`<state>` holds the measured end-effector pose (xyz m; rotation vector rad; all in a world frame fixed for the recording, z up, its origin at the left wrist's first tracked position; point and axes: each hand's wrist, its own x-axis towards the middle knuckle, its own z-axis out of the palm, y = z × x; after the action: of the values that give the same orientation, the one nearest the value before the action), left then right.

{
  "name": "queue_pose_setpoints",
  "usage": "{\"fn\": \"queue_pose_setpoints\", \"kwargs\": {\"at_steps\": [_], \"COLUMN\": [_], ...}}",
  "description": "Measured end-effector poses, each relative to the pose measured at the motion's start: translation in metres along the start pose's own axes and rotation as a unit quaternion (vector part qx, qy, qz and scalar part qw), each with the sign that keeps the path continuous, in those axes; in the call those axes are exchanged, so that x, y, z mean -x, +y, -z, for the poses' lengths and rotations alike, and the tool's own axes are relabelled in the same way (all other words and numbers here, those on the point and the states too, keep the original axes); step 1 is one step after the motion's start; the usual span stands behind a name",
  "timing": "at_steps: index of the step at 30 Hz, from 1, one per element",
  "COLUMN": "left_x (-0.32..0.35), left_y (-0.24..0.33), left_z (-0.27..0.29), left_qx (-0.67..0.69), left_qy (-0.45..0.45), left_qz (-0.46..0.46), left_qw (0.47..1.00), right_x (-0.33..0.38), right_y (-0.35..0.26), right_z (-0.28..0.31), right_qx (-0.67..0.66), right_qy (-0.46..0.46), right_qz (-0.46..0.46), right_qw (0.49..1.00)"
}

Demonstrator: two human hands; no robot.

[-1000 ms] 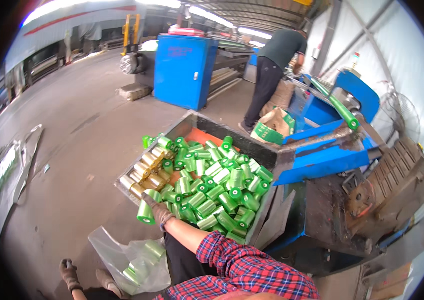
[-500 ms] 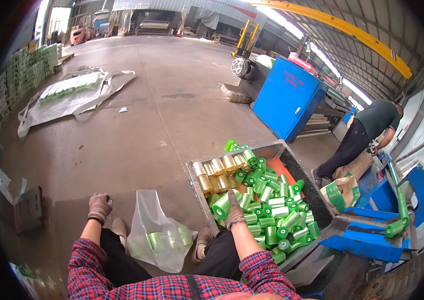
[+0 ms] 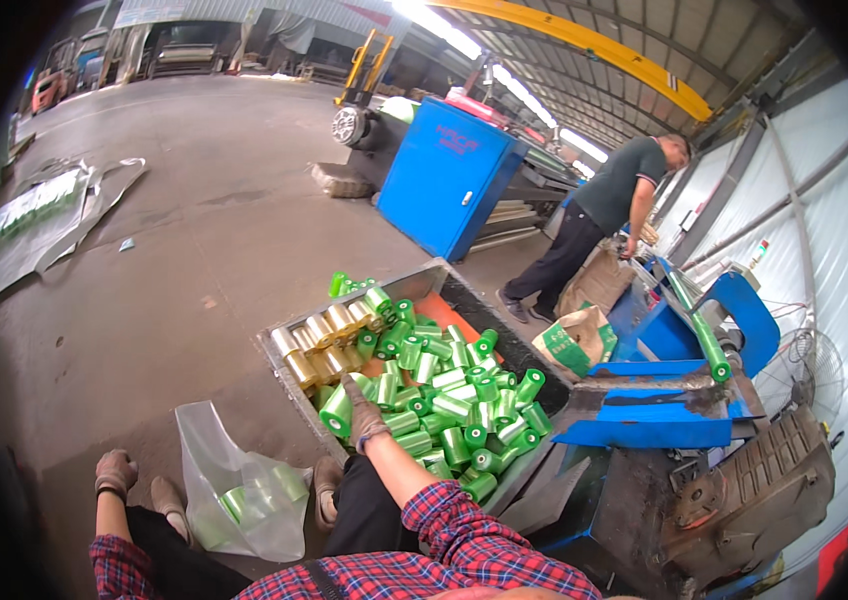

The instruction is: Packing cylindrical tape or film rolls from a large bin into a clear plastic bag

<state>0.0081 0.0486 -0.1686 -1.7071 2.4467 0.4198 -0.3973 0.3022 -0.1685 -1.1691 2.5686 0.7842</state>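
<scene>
My right hand [image 3: 368, 418], in a greyish glove, grips a large green film roll [image 3: 336, 413] at the near left side of a metal bin [image 3: 279, 345]. Heaped in the bin beside that hand are many smaller green film rolls [image 3: 454, 405]. Gold film rolls [image 3: 324, 330] stand stacked along its far left corner. My left hand [image 3: 117, 472], also gloved, is curled closed over by my left leg, with nothing seen in it. Between my feet lies a clear plastic bag [image 3: 234, 470] with a few green rolls inside.
A blue cabinet [image 3: 449, 175] stands beyond the bin. Another person [image 3: 609, 220] bends over a brown paper sack [image 3: 599, 280] at the right. Nearer are a green-and-tan sack [image 3: 579, 340], a blue machine [image 3: 644, 405] and a fan [image 3: 809, 365]. Wrapped green goods [image 3: 29, 215] lie far left.
The view has swung right, so the bin and bag sit further left in it. My right hand stays on the large green roll. The other person stands more upright.
</scene>
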Motion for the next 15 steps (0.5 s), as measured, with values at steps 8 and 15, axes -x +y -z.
{"fn": "queue_pose_setpoints", "kwargs": {"at_steps": [8, 15], "left_x": [-0.001, 0.007], "left_y": [-0.001, 0.005], "left_z": [0.002, 0.009], "left_qx": [0.008, 0.004], "left_qy": [-0.051, -0.044], "left_qz": [-0.003, 0.002], "left_qw": [0.999, 0.999], "right_x": [0.012, -0.008], "right_y": [0.012, 0.009], "right_z": [-0.005, -0.017], "right_qx": [-0.137, -0.119], "right_qy": [0.069, 0.066], "right_qz": [0.013, 0.007], "right_qw": [0.988, 0.991]}}
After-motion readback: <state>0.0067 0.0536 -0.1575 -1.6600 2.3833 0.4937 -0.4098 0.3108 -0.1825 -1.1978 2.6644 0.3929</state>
